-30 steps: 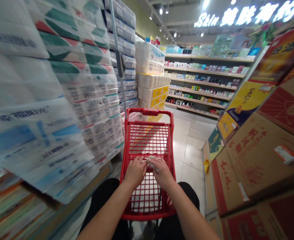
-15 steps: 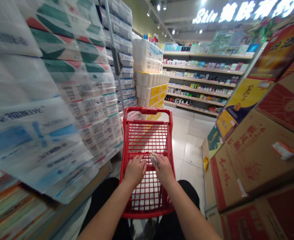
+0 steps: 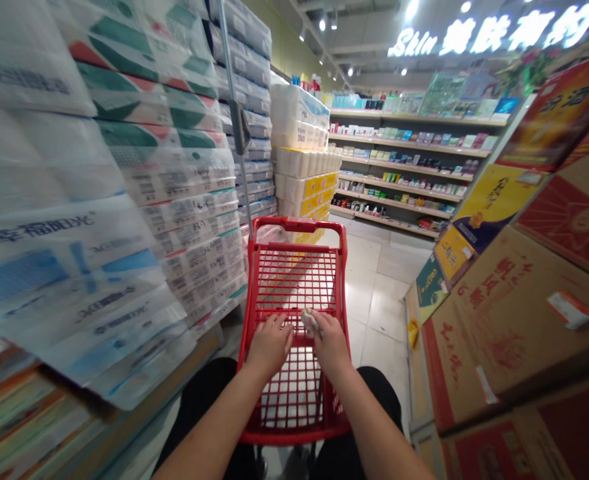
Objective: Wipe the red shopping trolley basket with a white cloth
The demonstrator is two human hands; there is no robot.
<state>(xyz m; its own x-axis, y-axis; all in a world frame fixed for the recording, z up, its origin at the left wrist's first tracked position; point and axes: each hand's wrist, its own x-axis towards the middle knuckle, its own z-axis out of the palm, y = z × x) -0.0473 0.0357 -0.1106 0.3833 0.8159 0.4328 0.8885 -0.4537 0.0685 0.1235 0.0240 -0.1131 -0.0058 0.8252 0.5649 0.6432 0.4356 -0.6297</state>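
A red basket trolley (image 3: pixel 297 427) with a grid of square openings stands between my knees. Across its middle bar, my left hand (image 3: pixel 270 341) rests with its fingers bent over the red plastic. Beside it on the right, my right hand (image 3: pixel 330 341) is closed around a small whitish crumpled thing (image 3: pixel 309 321), perhaps tissue or cloth, and lies against the same bar. Pale floor tiles show through the grid.
Tall stacks of wrapped paper packs (image 3: pixel 189 173) rise on the left, with a metal pole (image 3: pixel 239 127) beside them. Cardboard boxes (image 3: pixel 504 320) line the right. Shelves (image 3: pixel 409 143) of small products stand ahead, beyond the tiled aisle (image 3: pixel 374 293).
The view has shifted slightly, so the stacks on the left and the sign sit a little lower and further right. Both hands keep their places on the trolley.
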